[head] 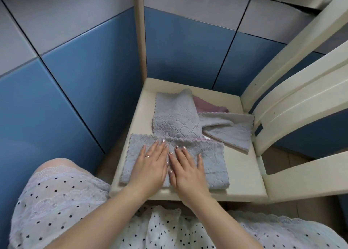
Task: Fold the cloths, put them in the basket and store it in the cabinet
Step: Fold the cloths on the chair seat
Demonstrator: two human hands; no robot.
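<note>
We look down at a grey cloth (212,165) folded into a wide band and lying flat on the near part of a cream chair seat (243,175). A thin pink edge shows along its far right border. Both our hands press down on it side by side. The left hand (150,165) lies flat with straight fingers on the left half of the cloth, a ring on one finger. The right hand (186,170) lies flat just beside it, fingers straight and slightly spread, on the middle of the cloth. Neither hand grips anything; the palms simply rest on the fabric.

Just beyond, touching the far edge of the folded cloth, a second grey cloth (176,116) with a quilted pattern lies on the seat. To its right, a third grey cloth (229,130) lies loosely folded at an angle, and a pink cloth (204,105) peeks out behind the two.

The chair's cream backrest slats (293,90) rise on the right. Blue and grey cabinet panels (79,69) stand behind and to the left. A white dotted dress (62,201) covers our lap at the near edge.
</note>
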